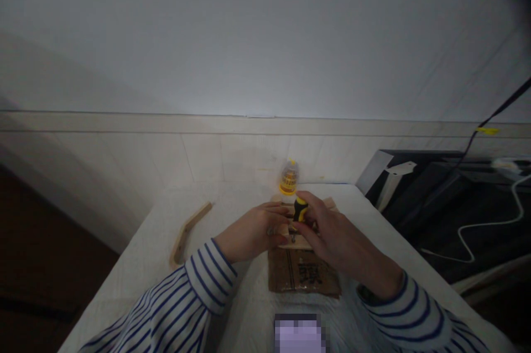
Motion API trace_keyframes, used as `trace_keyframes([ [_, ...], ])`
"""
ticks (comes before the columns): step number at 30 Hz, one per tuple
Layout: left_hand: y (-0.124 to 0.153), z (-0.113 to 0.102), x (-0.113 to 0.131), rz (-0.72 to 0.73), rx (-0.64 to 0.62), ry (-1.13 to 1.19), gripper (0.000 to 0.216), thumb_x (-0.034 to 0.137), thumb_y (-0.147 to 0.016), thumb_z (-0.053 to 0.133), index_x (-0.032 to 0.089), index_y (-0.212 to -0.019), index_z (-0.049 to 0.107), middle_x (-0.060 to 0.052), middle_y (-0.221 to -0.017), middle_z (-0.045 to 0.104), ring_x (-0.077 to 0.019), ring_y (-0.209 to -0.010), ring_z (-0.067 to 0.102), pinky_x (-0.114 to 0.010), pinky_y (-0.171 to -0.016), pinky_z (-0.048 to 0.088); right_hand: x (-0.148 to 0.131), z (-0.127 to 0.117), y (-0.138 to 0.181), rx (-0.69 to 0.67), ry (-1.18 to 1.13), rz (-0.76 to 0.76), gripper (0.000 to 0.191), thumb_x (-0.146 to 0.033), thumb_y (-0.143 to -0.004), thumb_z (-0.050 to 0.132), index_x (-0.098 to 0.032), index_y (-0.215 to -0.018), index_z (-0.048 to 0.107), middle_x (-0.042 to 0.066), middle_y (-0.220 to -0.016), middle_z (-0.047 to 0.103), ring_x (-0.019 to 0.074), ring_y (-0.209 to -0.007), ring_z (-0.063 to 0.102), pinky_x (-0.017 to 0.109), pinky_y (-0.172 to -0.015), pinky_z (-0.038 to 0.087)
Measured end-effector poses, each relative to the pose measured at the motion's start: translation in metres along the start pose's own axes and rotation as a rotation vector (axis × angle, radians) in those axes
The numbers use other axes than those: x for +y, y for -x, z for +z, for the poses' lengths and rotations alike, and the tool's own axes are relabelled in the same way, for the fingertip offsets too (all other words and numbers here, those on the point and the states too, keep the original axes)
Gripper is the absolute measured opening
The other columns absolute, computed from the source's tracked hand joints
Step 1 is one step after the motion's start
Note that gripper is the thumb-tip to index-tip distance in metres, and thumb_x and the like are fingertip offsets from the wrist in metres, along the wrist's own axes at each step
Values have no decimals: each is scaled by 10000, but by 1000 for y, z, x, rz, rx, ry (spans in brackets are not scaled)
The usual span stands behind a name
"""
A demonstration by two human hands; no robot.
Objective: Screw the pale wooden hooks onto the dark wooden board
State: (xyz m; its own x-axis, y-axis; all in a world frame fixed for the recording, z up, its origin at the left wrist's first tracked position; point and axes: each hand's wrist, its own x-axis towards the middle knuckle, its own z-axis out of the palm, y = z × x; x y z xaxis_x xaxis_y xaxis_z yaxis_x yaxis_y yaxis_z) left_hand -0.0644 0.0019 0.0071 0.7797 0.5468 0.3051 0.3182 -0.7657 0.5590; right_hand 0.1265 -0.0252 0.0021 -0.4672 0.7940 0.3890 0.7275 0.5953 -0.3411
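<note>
Two bare hands, run by me from afar, meet over a pale wooden piece (301,242) on the white surface (145,253). Fingers of my right hand (338,234) are wrapped around a yellow-and-black tool (300,209), apparently a screwdriver, which stands above the wood between the two hands. Fingers of my left hand (261,226) bend against the wood's left side; whether they truly grip it, I cannot tell. A slip looks the likeliest mishap: should the tool lean off line under pressure, I judge its tip could skid toward the left fingertips close by. A loose left hold could also let the wood twist, perhaps dragging the brown package (290,273) at its near edge. The tool's handle stands nearly upright, its long axis running steeply down, the top leaning slightly to my right, the lower end pointing at the wood; the tip itself I cannot make out. Beyond the hands sits a clear jar (289,178) with yellow trim; a bent wooden bar (182,235) lies apart at left.
</note>
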Motion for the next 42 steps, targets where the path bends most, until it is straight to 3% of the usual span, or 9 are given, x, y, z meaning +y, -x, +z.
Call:
trace_keyframes([
  [10,1,0,-1,-23,4,-14,291,141,-782,646,205,-1065,628,-62,-1184,585,-207,-1142,500,-371,-1018,338,5,3,1,33,5,49,472,-337,-897,397,-161,-1316,271,100,-855,648,225,-699,631,335,-563,473],
  [18,2,2,-3,-45,8,-31,282,173,-781,655,192,-1062,634,-86,-1257,555,-221,-1203,468,-391,-1053,303,4,2,1,65,0,54,489,-298,-872,445,-159,-1308,272,84,-826,645,209,-637,619,334,-557,468],
  [22,1,1,-2,-44,6,-24,280,156,-776,654,197,-1053,636,-77,-1280,540,-223,-1219,453,-396,-1053,307,4,3,1,104,-26,54,497,-293,-855,465,-174,-1300,278,107,-916,642,202,-675,626,328,-577,473],
  [32,1,1,-3,-6,9,0,250,146,-782,646,183,-1029,646,-74,-1255,560,-203,-1190,479,-364,-1046,320,0,-5,2,2,-67,79,517,-214,-862,437,-178,-1318,195,29,-743,606,165,-550,572,271,-477,408],
  [42,1,2,-4,-41,-8,-31,310,166,-795,637,188,-1103,617,-83,-1261,547,-210,-1185,480,-363,-1037,326,1,-2,1,9,-46,69,467,-217,-867,439,-165,-1287,242,65,-807,626,184,-619,599,290,-526,439],
])
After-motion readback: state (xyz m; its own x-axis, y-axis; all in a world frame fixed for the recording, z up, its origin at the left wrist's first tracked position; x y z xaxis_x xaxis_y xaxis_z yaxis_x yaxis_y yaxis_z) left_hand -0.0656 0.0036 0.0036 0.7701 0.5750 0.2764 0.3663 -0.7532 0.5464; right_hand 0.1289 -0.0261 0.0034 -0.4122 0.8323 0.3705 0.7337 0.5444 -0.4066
